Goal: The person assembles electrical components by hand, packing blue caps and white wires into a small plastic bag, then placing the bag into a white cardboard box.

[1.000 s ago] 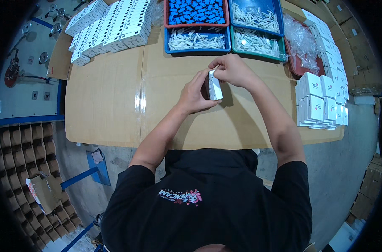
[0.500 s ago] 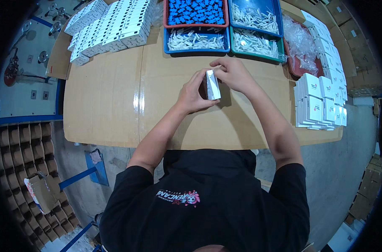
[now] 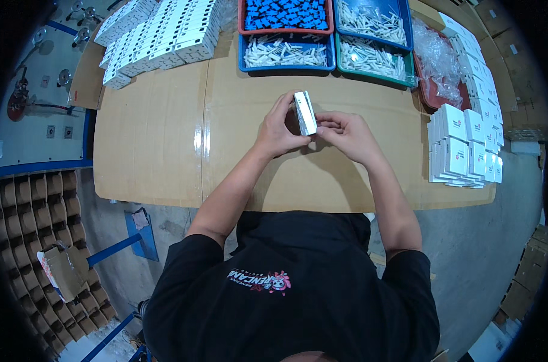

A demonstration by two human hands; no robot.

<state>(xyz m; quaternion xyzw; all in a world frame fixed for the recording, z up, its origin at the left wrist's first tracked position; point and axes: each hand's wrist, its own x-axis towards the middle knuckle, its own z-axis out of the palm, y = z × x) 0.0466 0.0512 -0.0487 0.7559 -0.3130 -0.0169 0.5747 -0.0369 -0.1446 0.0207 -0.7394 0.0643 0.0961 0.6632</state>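
A small white box [image 3: 306,113] is held on edge above the cardboard-covered table, a narrow side facing up and slightly tilted. My left hand [image 3: 278,131] wraps round its left side, the thumb at the near end and fingers at the far end. On the right, my right hand [image 3: 346,134] has its fingers bent and pressed together against the box's near right edge. The box's lower part and the right fingertips are partly hidden, so I cannot tell if they also pinch something small.
White boxes with dark openings [image 3: 165,39] stand in rows at the far left. Trays hold blue pieces [image 3: 286,14] and white sticks [image 3: 283,53] at the back. A red tray with clear plastic bags [image 3: 437,66] and stacked white boxes [image 3: 456,154] stand right.
My right hand has come down from the box's far right corner to its near right edge. My left hand keeps hold of the box, which has tilted slightly.
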